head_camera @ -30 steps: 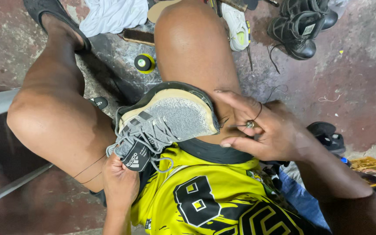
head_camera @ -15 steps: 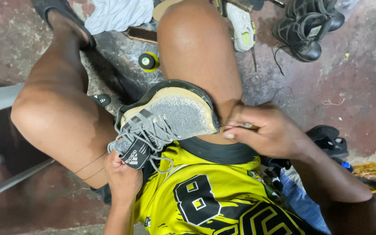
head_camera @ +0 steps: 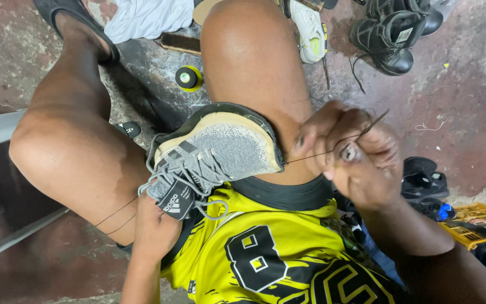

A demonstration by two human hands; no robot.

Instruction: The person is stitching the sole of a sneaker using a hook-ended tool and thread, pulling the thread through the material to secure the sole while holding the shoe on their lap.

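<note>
While the right hand [head_camera: 351, 160] clenches a thin needle and pulls dark thread [head_camera: 310, 158] taut, the grey sneaker [head_camera: 215, 155] lies just left of it on the lap, its toe toward the hand. The left hand [head_camera: 156, 228] grips its heel from below. A black rectangular tongue label [head_camera: 175, 200] faces up; a round black-and-yellow container [head_camera: 188, 77] stands on the floor beyond.

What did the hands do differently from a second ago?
The right hand drew away from the grey shoe, fingers closing, and now pulls a dark thread taut from its toe, an awl-like tool in its grip. The left hand kept steadying the shoe's heel between the knees.
</note>
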